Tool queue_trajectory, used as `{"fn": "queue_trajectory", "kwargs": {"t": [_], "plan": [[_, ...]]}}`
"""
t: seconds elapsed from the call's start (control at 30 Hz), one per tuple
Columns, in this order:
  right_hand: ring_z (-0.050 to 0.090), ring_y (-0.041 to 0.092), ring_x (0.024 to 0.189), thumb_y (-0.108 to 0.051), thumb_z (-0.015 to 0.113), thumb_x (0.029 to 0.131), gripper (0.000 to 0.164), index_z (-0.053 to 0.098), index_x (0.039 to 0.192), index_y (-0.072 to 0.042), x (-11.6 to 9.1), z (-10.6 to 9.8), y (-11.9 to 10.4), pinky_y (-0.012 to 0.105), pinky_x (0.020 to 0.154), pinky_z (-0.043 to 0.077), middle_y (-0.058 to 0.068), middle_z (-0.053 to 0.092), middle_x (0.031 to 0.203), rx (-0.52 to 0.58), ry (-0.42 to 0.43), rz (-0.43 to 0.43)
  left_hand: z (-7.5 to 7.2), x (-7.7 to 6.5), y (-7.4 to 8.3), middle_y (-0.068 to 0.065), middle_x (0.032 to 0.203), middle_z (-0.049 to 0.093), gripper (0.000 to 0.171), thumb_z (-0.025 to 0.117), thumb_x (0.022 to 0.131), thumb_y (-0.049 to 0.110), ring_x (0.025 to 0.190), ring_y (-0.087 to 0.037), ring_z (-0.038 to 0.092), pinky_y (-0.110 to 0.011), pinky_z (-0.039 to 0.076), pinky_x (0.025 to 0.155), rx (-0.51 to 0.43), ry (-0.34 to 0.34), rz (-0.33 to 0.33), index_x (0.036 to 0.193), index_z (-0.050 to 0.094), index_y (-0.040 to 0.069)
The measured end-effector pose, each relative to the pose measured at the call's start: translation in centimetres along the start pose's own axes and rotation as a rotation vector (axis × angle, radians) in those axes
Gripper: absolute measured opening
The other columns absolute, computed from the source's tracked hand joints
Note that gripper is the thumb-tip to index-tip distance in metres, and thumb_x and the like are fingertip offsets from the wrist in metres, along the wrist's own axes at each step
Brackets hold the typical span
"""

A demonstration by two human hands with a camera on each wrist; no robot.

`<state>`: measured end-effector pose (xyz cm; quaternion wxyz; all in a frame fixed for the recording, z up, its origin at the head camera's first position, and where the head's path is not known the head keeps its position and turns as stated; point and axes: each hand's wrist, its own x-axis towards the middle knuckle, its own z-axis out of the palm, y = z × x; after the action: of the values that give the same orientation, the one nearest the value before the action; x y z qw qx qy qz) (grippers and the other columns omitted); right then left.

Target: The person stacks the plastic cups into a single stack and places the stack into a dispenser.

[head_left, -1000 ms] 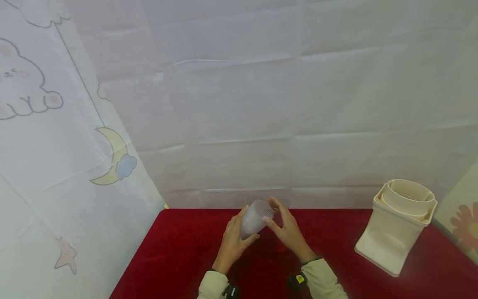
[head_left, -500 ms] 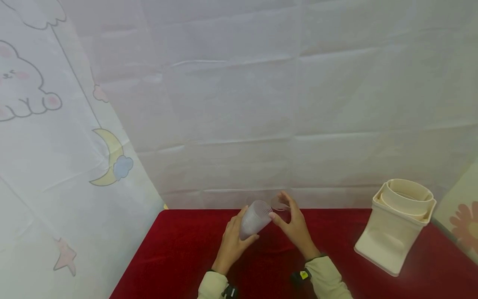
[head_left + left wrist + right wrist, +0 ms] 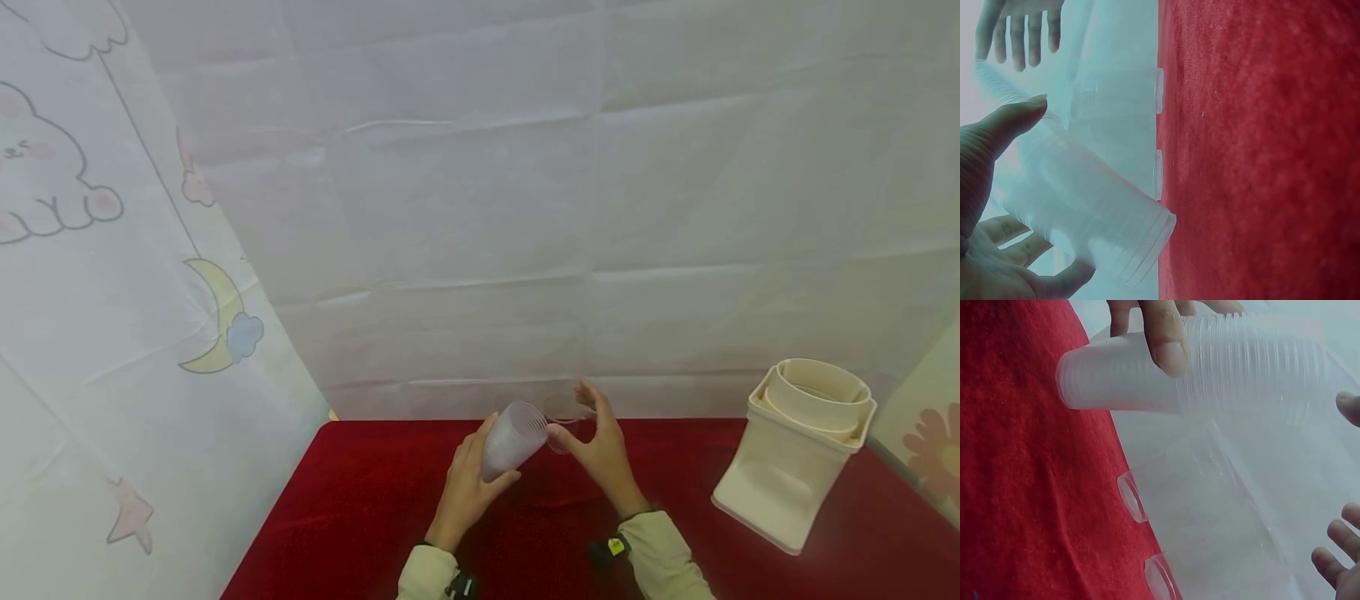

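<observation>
A tilted stack of nested clear plastic cups (image 3: 513,440) is gripped by my left hand (image 3: 469,477), thumb on one side and fingers round the other. In the left wrist view the stack (image 3: 1085,194) slants with its base end down near the red cloth. My right hand (image 3: 602,446) is spread beside the stack's rims, thumb close to the rim end, nothing between its fingers. Behind the stack, two single clear cups (image 3: 1197,487) (image 3: 1113,94) stand upright on the cloth, faint against the pale backdrop. In the head view, my right fingers overlap one of them.
Red cloth (image 3: 360,500) covers the table. At the right stands a cream plastic container (image 3: 780,475) with a round opening on top. A creased pale sheet (image 3: 465,208) hangs behind the table, and a printed sheet (image 3: 150,433) is on the left.
My right hand has moved away from the stack's rims to the right, its fingers spreading. The left hand and the stack have barely moved.
</observation>
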<state>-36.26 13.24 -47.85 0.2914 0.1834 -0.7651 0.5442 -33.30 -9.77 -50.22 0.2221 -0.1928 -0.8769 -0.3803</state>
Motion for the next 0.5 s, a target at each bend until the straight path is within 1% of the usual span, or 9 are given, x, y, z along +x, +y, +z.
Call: {"fn": "queue_trajectory", "kwargs": {"t": [0.07, 0.17, 0.23, 0.33, 0.5], "plan": [[0.045, 0.031, 0.132, -0.011, 0.085, 0.078, 0.086, 0.037, 0.15, -0.004, 0.1, -0.1, 0.3, 0.038, 0.107, 0.036, 0.016, 0.049, 0.145, -0.014, 0.007, 0.014, 0.0, 0.0, 0.0, -0.011, 0.136, 0.055, 0.09, 0.084, 0.081, 0.033, 0.111, -0.028, 0.056, -0.051, 0.049, 0.086, 0.003, 0.003, 0.0, 0.155, 0.035, 0.027], [0.043, 0.035, 0.133, -0.014, 0.086, 0.078, 0.089, 0.036, 0.15, -0.003, 0.1, -0.2, 0.7, 0.057, 0.105, 0.034, 0.018, 0.046, 0.147, -0.027, 0.016, 0.039, 0.0, 0.0, 0.0, -0.011, 0.136, 0.055, 0.09, 0.085, 0.08, 0.032, 0.111, -0.028, 0.056, -0.051, 0.049, 0.086, 0.005, 0.009, 0.003, 0.155, 0.035, 0.027], [0.042, 0.037, 0.133, -0.015, 0.086, 0.078, 0.09, 0.035, 0.151, -0.002, 0.0, -0.2, 1.1, 0.062, 0.104, 0.033, 0.019, 0.044, 0.148, -0.033, 0.016, 0.055, 0.0, 0.0, 0.1, -0.011, 0.135, 0.055, 0.09, 0.085, 0.08, 0.032, 0.111, -0.028, 0.056, -0.052, 0.049, 0.086, 0.004, 0.012, 0.004, 0.155, 0.036, 0.026], [0.041, 0.039, 0.133, -0.016, 0.086, 0.077, 0.093, 0.033, 0.152, -0.003, 0.0, -0.2, 1.5, 0.066, 0.104, 0.032, 0.021, 0.042, 0.148, -0.04, 0.014, 0.076, 0.0, 0.0, 0.1, -0.011, 0.135, 0.056, 0.09, 0.085, 0.08, 0.032, 0.111, -0.029, 0.056, -0.052, 0.049, 0.085, 0.005, 0.013, 0.004, 0.155, 0.036, 0.026], [0.04, 0.041, 0.133, -0.018, 0.086, 0.078, 0.094, 0.031, 0.153, -0.004, -0.2, -0.2, 2.5, 0.064, 0.104, 0.033, 0.022, 0.04, 0.148, -0.051, 0.005, 0.108, 0.0, 0.0, 0.1, -0.011, 0.135, 0.055, 0.09, 0.085, 0.08, 0.032, 0.11, -0.028, 0.056, -0.051, 0.049, 0.085, 0.005, 0.004, -0.007, 0.155, 0.035, 0.027]]}}
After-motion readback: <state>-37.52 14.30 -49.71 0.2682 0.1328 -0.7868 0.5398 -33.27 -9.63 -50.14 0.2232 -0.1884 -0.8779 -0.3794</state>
